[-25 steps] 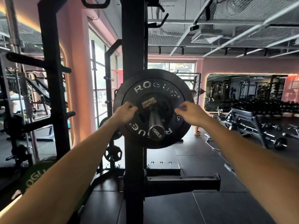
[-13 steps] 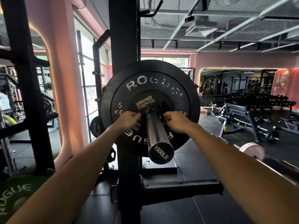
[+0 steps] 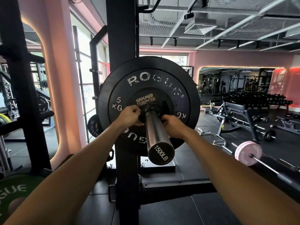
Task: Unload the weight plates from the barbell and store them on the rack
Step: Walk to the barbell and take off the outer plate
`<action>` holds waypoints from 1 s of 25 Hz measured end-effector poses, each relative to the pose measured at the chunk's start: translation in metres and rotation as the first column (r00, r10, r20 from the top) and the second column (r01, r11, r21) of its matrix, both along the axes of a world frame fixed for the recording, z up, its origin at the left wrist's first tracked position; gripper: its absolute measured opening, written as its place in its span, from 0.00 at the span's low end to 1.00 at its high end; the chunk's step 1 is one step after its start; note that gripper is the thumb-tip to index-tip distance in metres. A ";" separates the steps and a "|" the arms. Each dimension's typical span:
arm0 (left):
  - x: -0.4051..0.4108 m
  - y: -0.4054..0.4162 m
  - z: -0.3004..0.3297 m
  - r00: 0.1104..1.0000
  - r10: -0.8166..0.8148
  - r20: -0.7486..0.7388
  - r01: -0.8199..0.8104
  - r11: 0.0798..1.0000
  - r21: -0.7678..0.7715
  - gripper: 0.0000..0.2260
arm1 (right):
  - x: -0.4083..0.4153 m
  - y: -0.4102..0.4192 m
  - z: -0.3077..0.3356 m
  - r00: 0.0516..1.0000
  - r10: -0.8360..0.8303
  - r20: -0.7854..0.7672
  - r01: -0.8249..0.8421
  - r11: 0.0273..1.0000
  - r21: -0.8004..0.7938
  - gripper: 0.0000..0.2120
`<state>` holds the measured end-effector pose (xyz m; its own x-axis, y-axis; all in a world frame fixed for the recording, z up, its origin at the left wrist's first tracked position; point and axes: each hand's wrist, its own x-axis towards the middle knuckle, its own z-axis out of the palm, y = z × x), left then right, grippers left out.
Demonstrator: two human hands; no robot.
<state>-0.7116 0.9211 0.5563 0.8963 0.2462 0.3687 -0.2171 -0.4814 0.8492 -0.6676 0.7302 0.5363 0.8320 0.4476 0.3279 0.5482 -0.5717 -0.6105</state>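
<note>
The barbell sleeve point(image 3: 156, 137) points straight at me, its end cap marked 1500LB. On it sit a large black plate point(image 3: 191, 88), a black Rogue 5 kg plate point(image 3: 151, 80) and a small Hammer Strength plate point(image 3: 145, 99) in front. A black collar point(image 3: 150, 108) rings the sleeve against the small plate. My left hand point(image 3: 129, 116) grips the collar's left side with curled fingers. My right hand point(image 3: 172, 125) grips its right side. The lower halves of the plates are hidden behind my hands and the sleeve.
The black rack upright point(image 3: 121, 46) stands just behind the plates, with a horizontal foot beam point(image 3: 177, 186) low down. A green Rogue plate point(image 3: 14, 190) is at lower left, a small black plate point(image 3: 93, 127) hangs on a peg. A pink-plated barbell point(image 3: 248, 154) and a bench point(image 3: 238, 111) are on the right.
Both hands moved inward from the 5 kg plate's face to the collar at the sleeve. I have come closer, so the plates and sleeve look larger.
</note>
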 end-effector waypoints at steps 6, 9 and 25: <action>-0.005 0.006 0.004 0.998 -0.065 0.010 0.065 0.997 -0.029 0.09 | -0.008 -0.001 0.004 0.999 -0.036 0.011 0.037 0.992 -0.123 0.10; -0.009 0.003 0.008 0.995 -0.078 -0.054 0.073 0.993 -0.088 0.11 | -0.011 -0.001 0.027 0.985 -0.163 0.056 0.168 0.981 -0.098 0.15; 0.007 -0.031 0.014 0.970 -0.155 -0.187 0.080 0.930 -0.359 0.17 | -0.001 0.033 0.074 0.960 -0.281 -0.003 0.278 0.951 -0.134 0.23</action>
